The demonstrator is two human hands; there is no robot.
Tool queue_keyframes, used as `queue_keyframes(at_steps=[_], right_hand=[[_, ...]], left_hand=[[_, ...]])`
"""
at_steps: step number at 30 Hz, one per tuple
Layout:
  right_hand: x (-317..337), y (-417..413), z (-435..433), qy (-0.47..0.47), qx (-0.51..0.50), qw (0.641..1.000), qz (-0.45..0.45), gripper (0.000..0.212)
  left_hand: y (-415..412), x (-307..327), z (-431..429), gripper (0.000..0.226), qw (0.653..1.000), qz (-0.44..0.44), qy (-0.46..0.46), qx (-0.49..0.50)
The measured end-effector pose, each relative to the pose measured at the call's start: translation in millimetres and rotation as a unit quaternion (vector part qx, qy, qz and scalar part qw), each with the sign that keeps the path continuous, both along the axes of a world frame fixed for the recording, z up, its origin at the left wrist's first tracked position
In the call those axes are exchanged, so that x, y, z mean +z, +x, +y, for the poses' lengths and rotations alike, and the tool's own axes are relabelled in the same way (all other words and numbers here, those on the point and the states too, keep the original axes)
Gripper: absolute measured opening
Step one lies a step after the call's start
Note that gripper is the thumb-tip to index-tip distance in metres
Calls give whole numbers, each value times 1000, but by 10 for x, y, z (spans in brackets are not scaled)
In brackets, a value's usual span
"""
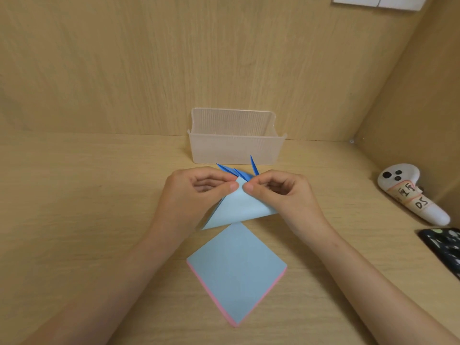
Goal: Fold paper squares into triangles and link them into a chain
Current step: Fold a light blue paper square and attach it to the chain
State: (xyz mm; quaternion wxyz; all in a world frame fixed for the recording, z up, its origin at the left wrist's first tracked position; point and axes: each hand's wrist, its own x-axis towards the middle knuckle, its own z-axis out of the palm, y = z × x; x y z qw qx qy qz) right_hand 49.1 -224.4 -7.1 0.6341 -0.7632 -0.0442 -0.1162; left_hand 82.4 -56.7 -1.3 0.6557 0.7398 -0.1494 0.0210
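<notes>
A light blue paper square (239, 207) is doubled over into a triangle and held above the table. My left hand (199, 190) and my right hand (278, 192) pinch its top corner together, thumbs almost touching. Just behind my fingers lie darker blue folded pieces (239, 171) with pointed tips sticking up; their lower parts are hidden by my hands. Nearer to me a stack of paper squares (236, 272) lies on the table like a diamond, light blue on top with pink edges showing below.
A clear ribbed plastic box (236, 150) stands behind the hands against the wooden back wall. At the right lie a white handheld controller (410, 192) with labels and a dark phone (445, 247). A wooden side wall closes the right.
</notes>
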Motion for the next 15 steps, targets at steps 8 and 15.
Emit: queue_keyframes(at_steps=[8,15], right_hand=[[-17,-2,-4,14,4,1000,1,8],[-15,2,4,13,5,1000,-5,7]], left_hand=[[-12,10,-5,14,1000,-1,7,2],[-22,16,-14,15,1000,-2,10,0]])
